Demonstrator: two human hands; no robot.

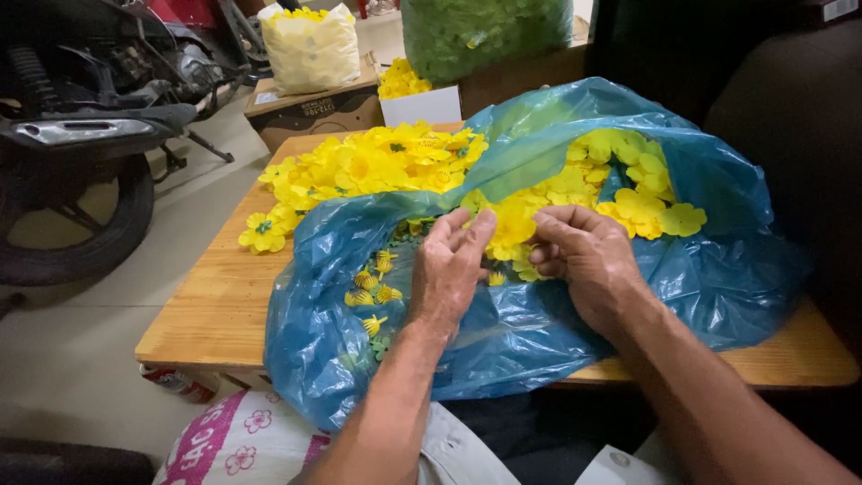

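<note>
- A yellow fabric flower (514, 224) is pinched by the left hand (449, 269), fingers pressed together, at the bag's middle.
- The same bloom is gripped by the right hand (584, 256), fingers curled.
- One blue plastic bag (718, 278) is seen, holding yellow petals and small stamen pieces (373, 292).
- At eleven o'clock, a loose flower heap (368, 166) is piled on the wooden table (215, 305); too many to count.

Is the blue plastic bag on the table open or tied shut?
Open: the blue plastic bag gapes, showing yellow flowers inside, where both hands work.
</note>
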